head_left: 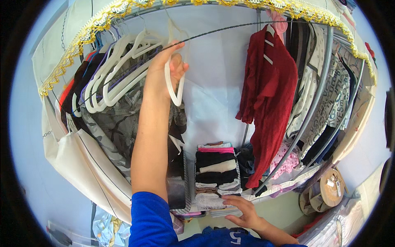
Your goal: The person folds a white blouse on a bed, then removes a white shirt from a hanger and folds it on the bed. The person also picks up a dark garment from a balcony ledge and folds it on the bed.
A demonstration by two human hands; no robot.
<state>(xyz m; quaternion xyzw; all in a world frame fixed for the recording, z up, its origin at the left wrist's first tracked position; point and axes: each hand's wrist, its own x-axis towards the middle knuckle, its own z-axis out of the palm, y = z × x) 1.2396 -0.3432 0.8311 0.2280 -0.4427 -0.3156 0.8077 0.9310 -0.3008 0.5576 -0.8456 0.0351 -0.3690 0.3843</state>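
Gripping a smooth white hanger, your left hand is raised on the far side, its fingers curled around the slim, rounded frame. That hanger is just right of a row of matching white hangers, whose curved shapes crowd together in front of a camouflage garment of creased cloth. Your right hand is low on the near side, holding nothing, fingers loosely spread beside a soft, fuzzy grey cloth at the near end of a box of rolled fabrics.

Farther right, a dark red garment hangs in long folds, finely textured, beside a bent metal pole. Between it and your hanger, a pale back sheet leaves you open room sideways. Mind the thin dark cord crossing close to your left fingers, and the scalloped gold-and-white trim edging the far side.
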